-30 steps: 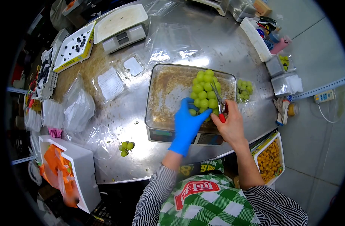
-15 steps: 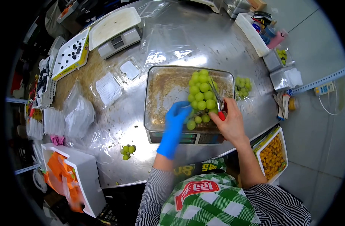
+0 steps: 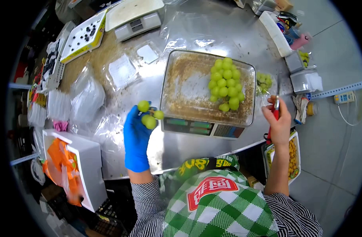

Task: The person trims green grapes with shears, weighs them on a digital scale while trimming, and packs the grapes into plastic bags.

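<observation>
Our left hand (image 3: 137,138), in a blue glove, is just left of the weighing scale (image 3: 185,89), its fingers curled around a small grape sprig (image 3: 150,121). Our right hand (image 3: 279,124) is to the scale's right, fingers closed on the red-handled scissors (image 3: 275,114), blades pointing away from us; we cannot tell how far the blades are spread. The large green grape bunch (image 3: 227,83) lies on the right part of the scale's tray, touched by neither hand. More green grapes (image 3: 264,83) sit just right of the scale.
</observation>
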The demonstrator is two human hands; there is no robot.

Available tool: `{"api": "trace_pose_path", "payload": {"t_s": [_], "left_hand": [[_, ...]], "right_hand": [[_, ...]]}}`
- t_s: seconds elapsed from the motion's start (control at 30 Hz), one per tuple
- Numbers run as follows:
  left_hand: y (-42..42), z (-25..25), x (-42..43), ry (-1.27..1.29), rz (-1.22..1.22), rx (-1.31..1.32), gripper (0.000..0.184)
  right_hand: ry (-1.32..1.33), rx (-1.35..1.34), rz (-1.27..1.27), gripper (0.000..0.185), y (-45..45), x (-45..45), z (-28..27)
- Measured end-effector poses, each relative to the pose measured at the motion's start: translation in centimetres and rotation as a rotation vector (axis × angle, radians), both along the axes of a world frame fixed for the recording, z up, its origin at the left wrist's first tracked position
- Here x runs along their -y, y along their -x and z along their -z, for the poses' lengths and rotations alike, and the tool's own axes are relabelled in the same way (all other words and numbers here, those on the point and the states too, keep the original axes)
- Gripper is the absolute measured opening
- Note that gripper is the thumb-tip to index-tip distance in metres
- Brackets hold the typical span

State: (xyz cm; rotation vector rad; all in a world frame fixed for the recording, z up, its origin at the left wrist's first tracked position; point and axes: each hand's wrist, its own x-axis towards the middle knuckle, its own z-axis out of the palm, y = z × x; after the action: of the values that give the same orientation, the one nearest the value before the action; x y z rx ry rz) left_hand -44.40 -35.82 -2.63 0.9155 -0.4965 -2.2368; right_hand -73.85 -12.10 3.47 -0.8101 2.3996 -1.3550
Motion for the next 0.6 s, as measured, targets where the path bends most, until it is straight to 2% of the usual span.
{"api": "trace_pose_path", "payload": {"t_s": [0.07, 0.33, 0.5, 0.57, 0.6], "left_hand": [[-2.5, -0.2, 0.3, 0.077, -0.044, 0.044, 0.042], [-8.9, 4.5, -2.0, -0.018, -0.171, 0.078, 0.036], [-9.5, 8.9, -5.2, -0.071, -0.062, 0.165, 0.037], [-9.5, 12.2, -6.4, -0.140, -0.027, 0.069, 0.036], [-9.5, 13.2, -6.8, -0.151, -0.003, 0.114, 0.035]], "right_hand": [[0.041, 0.085, 0.036, 0.044, -0.3, -0.8, -0.6], [0.078, 0.165, 0.014, 0.045, -3.7, -3.1, 0.2], [0.102, 0.208, -0.017, 0.042, -6.6, -4.1, 0.7], [0.101, 0.238, -0.030, 0.040, -8.1, -4.5, 0.8], [0.095, 0.254, -0.034, 0.040, -8.7, -4.8, 1.1]]}}
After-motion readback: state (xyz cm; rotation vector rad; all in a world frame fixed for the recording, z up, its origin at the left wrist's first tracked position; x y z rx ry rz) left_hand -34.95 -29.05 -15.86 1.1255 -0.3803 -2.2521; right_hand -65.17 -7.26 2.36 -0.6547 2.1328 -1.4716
